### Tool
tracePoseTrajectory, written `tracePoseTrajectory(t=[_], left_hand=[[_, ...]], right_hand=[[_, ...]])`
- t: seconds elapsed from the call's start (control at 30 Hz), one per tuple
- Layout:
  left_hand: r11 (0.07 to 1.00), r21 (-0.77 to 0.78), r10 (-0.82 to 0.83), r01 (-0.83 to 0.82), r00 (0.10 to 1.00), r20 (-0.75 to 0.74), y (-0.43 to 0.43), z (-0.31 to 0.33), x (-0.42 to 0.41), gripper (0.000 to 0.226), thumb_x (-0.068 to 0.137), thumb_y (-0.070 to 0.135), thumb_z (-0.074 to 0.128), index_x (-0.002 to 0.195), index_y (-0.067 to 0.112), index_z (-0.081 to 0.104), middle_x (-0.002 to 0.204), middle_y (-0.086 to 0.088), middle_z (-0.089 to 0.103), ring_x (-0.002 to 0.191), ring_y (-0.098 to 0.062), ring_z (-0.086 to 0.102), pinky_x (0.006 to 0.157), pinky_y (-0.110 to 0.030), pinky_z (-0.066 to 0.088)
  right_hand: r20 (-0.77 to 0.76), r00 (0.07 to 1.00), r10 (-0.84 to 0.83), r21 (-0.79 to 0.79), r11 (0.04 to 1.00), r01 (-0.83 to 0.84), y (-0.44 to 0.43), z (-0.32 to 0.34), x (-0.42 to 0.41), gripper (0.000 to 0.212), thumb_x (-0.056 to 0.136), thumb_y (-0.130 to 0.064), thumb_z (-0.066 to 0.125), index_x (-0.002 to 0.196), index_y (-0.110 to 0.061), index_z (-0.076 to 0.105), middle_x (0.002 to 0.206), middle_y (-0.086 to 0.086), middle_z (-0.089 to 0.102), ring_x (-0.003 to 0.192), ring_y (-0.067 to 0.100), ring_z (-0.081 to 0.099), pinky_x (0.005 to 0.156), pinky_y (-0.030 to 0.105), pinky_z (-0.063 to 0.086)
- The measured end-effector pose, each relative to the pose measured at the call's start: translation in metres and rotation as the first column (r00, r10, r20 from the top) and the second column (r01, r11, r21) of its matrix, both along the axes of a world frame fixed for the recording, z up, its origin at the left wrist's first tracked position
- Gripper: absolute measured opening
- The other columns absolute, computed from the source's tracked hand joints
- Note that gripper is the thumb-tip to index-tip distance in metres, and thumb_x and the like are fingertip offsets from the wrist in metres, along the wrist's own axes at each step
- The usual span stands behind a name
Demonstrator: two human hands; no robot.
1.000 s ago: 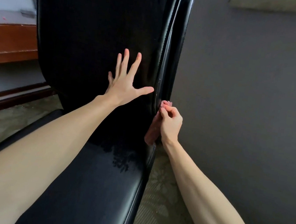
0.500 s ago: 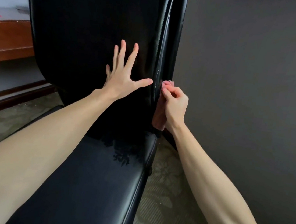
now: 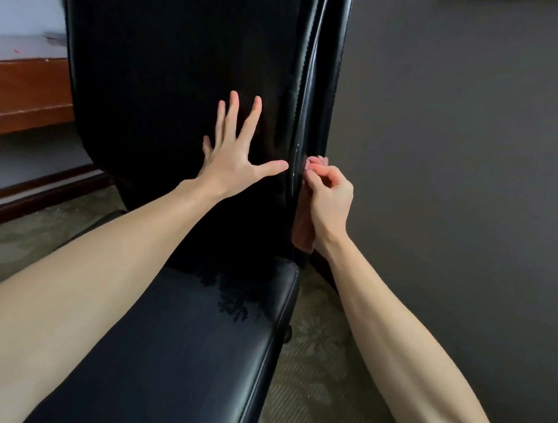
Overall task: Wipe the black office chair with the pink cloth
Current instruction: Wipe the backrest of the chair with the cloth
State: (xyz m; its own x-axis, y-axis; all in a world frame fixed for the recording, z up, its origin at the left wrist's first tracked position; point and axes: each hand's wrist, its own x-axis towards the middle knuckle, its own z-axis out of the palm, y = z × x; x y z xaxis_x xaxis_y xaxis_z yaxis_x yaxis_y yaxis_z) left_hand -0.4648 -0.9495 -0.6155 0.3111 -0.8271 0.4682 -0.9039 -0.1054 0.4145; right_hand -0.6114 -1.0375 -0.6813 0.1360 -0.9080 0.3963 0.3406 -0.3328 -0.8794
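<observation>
Two hands are working: my left hand (image 3: 231, 163), fingers (image 3: 249, 122) spread flat and holding nothing, is pressing the black office chair (image 3: 167, 79) backrest, evidently steadying it, while my right hand (image 3: 330, 196) is pinching the pink cloth (image 3: 304, 231) against its right edge for wiping.

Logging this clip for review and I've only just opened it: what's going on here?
A person is wiping a black leather-look office chair. The left hand lies flat with spread fingers on the front of the backrest, apparently steadying it. The right hand pinches a pink cloth against the backrest's right side edge, low down just above the seat, with the rest of the cloth hanging below the hand.
</observation>
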Motion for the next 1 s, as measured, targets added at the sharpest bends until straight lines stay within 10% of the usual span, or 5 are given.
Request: tracePoseTrajectory(t=[0.2,0.5,0.77,1.0], left_hand=[[1.000,0.020,0.011,-0.012,1.000,0.020,-0.006,-0.002,-0.003,0.109,0.083,0.071,0.058,0.155,0.035,-0.015,0.161,-0.003,-0.031,0.147,-0.024,-0.029,0.112,-0.071,0.000],[1.000,0.025,0.013,-0.013,1.000,0.000,-0.002,0.001,-0.002,0.109,0.083,0.068,0.060,0.154,0.036,-0.017,0.160,-0.003,-0.033,0.146,-0.023,-0.031,0.112,-0.070,-0.002],[0.999,0.031,0.019,-0.019,1.000,0.003,-0.007,0.000,0.000,0.109,0.084,0.068,0.059,0.154,0.036,-0.018,0.159,-0.003,-0.034,0.146,-0.023,-0.032,0.112,-0.070,-0.002],[1.000,0.014,0.026,-0.026,1.000,0.000,-0.007,-0.001,0.003,0.110,0.082,0.070,0.060,0.154,0.037,-0.016,0.160,-0.001,-0.032,0.147,-0.022,-0.030,0.113,-0.070,-0.001]], right_hand=[[-0.093,0.996,0.008,0.194,0.981,0.010,0.015,-0.050,-0.008,0.020,0.088,-0.001,0.065,0.082,-0.017,0.074,0.097,-0.004,0.074,0.101,0.004,0.066,0.101,0.025,0.045],[0.087,0.996,0.019,-0.066,0.998,-0.014,-0.003,0.054,0.007,0.011,0.089,-0.004,0.064,0.089,-0.006,0.075,0.104,0.000,0.074,0.111,0.008,0.064,0.100,0.020,0.045],[-0.243,0.969,0.037,0.182,0.983,0.008,0.017,-0.062,-0.010,0.014,0.089,-0.001,0.063,0.084,-0.009,0.073,0.102,0.000,0.073,0.107,0.008,0.064,0.105,0.030,0.045],[-0.127,0.991,-0.048,0.046,0.997,0.054,0.002,-0.003,0.002,0.020,0.085,-0.004,0.063,0.078,-0.020,0.073,0.096,-0.004,0.074,0.098,0.010,0.068,0.096,0.031,0.050]])
